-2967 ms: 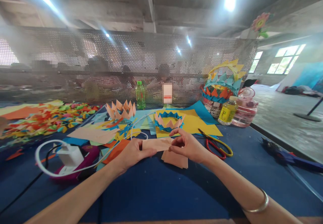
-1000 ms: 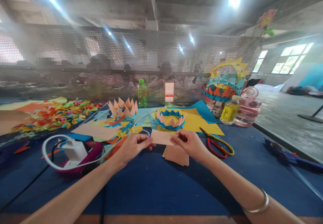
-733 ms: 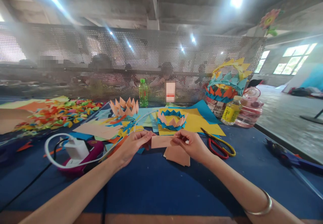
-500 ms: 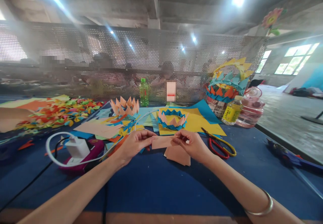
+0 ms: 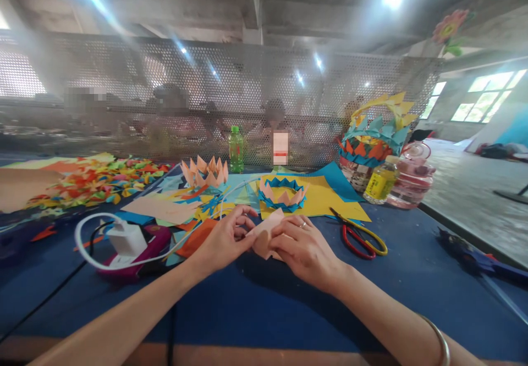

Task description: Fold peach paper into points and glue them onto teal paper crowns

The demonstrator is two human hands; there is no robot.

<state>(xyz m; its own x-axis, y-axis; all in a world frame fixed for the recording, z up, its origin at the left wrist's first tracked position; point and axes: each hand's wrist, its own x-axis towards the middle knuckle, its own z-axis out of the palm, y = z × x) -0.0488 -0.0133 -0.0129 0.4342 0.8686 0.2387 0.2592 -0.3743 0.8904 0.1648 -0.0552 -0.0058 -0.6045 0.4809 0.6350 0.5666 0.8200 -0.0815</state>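
Note:
Both my hands meet over the blue table [image 5: 264,311] on a small peach paper piece [image 5: 266,232]. My left hand [image 5: 223,239] pinches its left side between thumb and fingers. My right hand [image 5: 303,248] lies over its right side, fingers curled down on the paper, a ring on one finger. The paper is bent into a pointed shape with one corner sticking up between my hands. The stack of peach sheets that lay under my right hand is hidden by it.
Red and yellow scissors [image 5: 361,237] lie right of my hands. A white charger [image 5: 126,238] with its cable sits left. Two paper crowns [image 5: 284,193], a paper basket [image 5: 373,140], bottles, coloured sheets and scraps fill the back. A glue gun [image 5: 474,256] lies far right.
The flat peach strip I held stretched between both hands is now folded into a pointed shape. My hands have come closer together and lower, and my right hand covers the paper stack.

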